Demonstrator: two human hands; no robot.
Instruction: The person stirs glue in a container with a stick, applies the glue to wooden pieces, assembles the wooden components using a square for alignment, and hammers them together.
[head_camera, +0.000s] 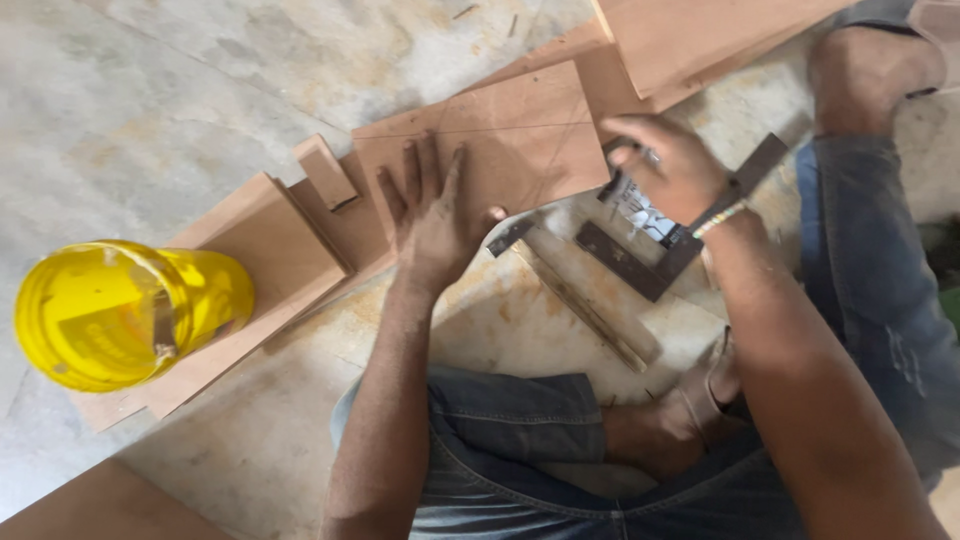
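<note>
My left hand (432, 205) lies flat, fingers spread, on a brown wooden board (520, 125) marked with thin pencil lines. To its right, my right hand (668, 165) curls its fingers near the board's right edge, over a dark L-shaped try square (640, 265) resting on the concrete floor; something small may be pinched in its fingers, but I cannot make it out. A beaded band circles my right wrist. I sit on the floor in blue jeans, with my knee below and bare feet in view.
A yellow plastic jar (115, 312) lies on its side at the left atop another board (270, 265). A small wood block (325, 172) rests beside it. More boards (690, 40) are stacked at the top right. A narrow wooden strip (585, 305) lies on the floor.
</note>
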